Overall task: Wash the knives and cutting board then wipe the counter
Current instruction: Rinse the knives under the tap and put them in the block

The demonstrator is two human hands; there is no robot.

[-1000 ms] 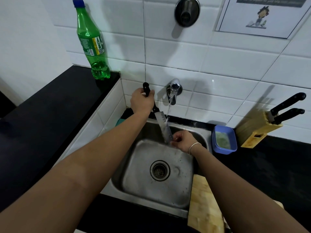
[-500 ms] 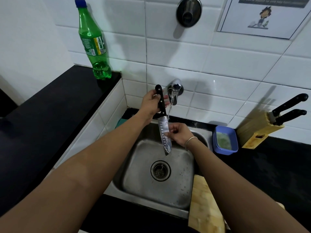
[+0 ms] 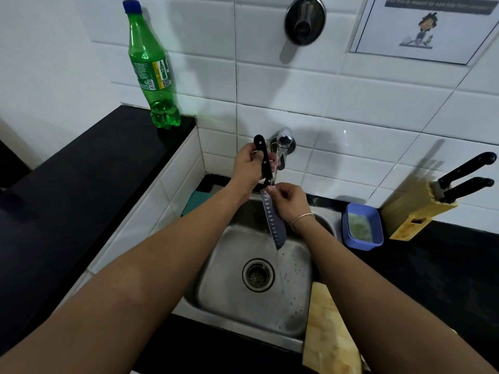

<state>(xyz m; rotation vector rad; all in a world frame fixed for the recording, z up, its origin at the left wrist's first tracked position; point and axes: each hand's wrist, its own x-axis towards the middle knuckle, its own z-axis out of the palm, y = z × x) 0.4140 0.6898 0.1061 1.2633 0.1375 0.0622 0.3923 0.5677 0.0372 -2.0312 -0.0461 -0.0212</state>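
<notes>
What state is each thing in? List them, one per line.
Tap: running.
Knife: point down under the water, handle in the left hand, right hand pinching the blade top.
Sink: wet, unplugged.
Cutting board: on the sink's right edge.
Knife block: holds two knives.
Green bottle: upright, capped.

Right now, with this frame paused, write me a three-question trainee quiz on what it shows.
1. True or false: the knife points tip-down over the sink.
2. Which hand grips the knife's black handle? A) left hand B) right hand
3. Fill in: the knife block right of the sink shows ___ black handles.

Key: 1 true. 2 A; the right hand pinches the blade near the handle, under the tap. 3 two.
</notes>
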